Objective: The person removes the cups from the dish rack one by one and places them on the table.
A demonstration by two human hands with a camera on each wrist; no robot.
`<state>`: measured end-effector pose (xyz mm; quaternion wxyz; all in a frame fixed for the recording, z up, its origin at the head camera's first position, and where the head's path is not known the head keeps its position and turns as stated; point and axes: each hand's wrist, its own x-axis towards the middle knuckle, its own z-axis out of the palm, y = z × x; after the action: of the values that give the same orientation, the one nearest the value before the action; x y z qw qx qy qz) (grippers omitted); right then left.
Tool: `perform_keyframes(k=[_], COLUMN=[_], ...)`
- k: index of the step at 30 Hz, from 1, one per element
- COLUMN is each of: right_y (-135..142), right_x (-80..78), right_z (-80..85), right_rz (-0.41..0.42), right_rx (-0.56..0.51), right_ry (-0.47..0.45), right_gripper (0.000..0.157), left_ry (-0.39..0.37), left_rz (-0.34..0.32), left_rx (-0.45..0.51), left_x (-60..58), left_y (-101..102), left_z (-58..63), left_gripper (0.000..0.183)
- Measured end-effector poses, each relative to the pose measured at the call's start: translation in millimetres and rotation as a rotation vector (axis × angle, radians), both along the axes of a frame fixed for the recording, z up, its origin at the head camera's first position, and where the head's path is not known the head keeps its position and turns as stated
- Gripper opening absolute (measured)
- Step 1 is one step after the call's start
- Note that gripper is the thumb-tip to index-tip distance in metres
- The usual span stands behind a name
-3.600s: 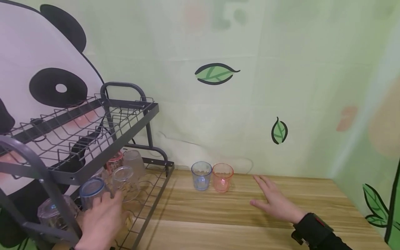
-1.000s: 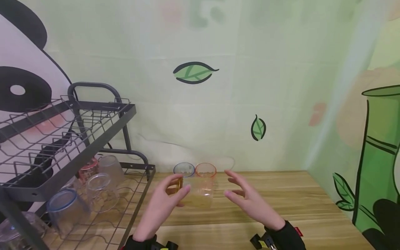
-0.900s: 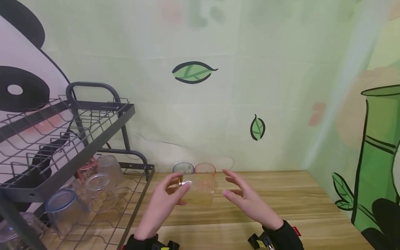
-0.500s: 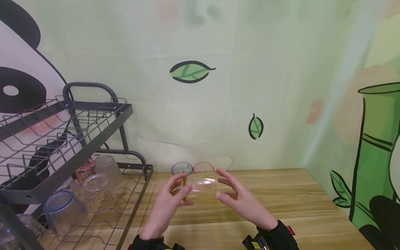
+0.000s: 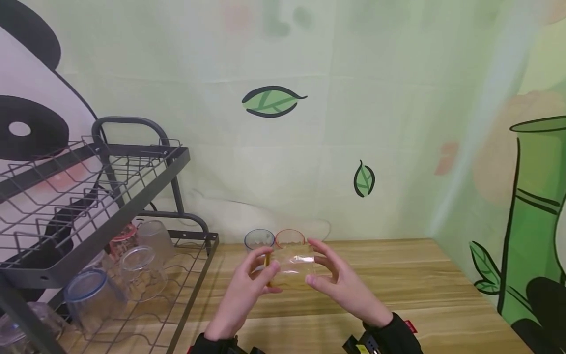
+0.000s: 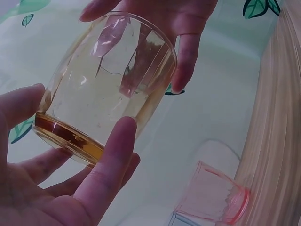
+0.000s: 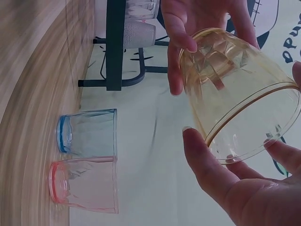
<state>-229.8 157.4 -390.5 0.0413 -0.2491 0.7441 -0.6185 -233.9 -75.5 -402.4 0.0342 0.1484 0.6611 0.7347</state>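
Observation:
A clear amber drinking glass [image 5: 292, 265] lies on its side in the air between both hands, above the table. My left hand [image 5: 249, 287] grips its thick base [image 6: 70, 136], thumb on the near side and fingers round the other. At the rim [image 7: 254, 115] on the right end, my right hand [image 5: 349, 290] curls thumb and fingers about the mouth of the glass. Behind it a blue-rimmed glass [image 7: 87, 133] and a red-rimmed glass [image 7: 84, 184] stand side by side on the table, partly hidden in the head view.
On the left stands a dark two-tier wire rack [image 5: 155, 189]. Its lower shelf holds several upside-down glasses, among them a blue-based one [image 5: 90, 297] and a clear one [image 5: 142, 273]. A printed cloth wall [image 5: 212, 118] rises behind the wooden table [image 5: 398, 290].
My left hand has come from the rack's lower shelf to mid-table with the amber glass. My right hand has moved left, closing in from beside the glass to its rim.

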Motion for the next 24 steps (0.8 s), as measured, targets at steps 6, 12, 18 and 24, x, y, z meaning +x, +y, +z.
perform_keyframes(k=[6, 12, 18, 24], right_y=[-0.3, -0.5, -0.4, 0.5], right_x=[-0.4, -1.9, -2.5, -5.2], right_z=[-0.4, -0.9, -2.9, -6.5], right_rz=[0.008, 0.017, 0.004, -0.018], right_rx=[-0.014, -0.033, -0.002, 0.035], right_ry=[-0.016, -0.046, -0.042, -0.021], right_gripper=[0.068, 0.068, 0.070, 0.069], left_ry=[0.005, 0.008, 0.027, 0.029], left_rz=[-0.010, -0.015, -0.045, -0.086], left_rx=[-0.026, -0.067, -0.148, -0.223], left_x=[1.3, 1.0, -0.5, -0.5], left_y=[0.7, 1.3, 0.3, 0.1], left_z=[-0.6, 0.6, -4.7, -8.2], left_gripper=[0.057, 0.061, 0.068, 0.072])
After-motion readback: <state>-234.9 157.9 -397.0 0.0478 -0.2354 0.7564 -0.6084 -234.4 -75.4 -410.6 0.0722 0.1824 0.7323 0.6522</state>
